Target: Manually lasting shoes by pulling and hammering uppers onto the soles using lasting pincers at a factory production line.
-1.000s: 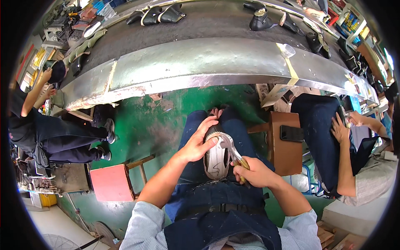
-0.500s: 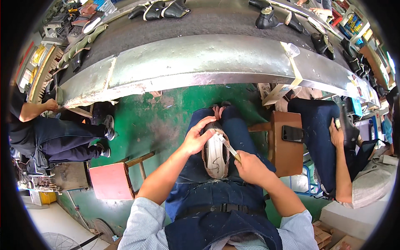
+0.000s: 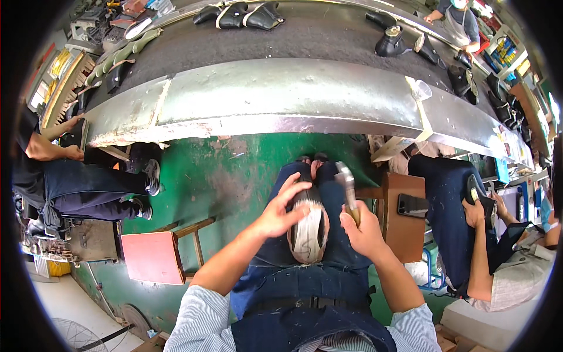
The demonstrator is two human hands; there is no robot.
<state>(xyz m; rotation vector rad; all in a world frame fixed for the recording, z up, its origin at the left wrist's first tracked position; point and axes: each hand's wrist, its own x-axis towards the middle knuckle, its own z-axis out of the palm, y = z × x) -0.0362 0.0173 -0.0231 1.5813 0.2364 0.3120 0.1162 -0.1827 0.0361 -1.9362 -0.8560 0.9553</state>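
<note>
A shoe (image 3: 309, 230) lies sole-up on my lap, its pale sole facing me. My left hand (image 3: 280, 208) rests on its left side with the fingers spread over the toe end. My right hand (image 3: 363, 233) is closed around the wooden handle of a small hammer (image 3: 347, 186), whose metal head is raised just right of the shoe. My legs in dark blue trousers run under the shoe toward the green floor.
A long grey conveyor table (image 3: 281, 94) with dark boots (image 3: 246, 16) on it curves across the top. A seated person (image 3: 64, 176) is at the left, another (image 3: 481, 234) at the right. A red stool (image 3: 153, 257) stands lower left, a brown stand with a phone (image 3: 411, 205) to the right.
My right hand has lifted the hammer off the sole and raised it to the right of the shoe. My left hand has slid onto the shoe's left side.
</note>
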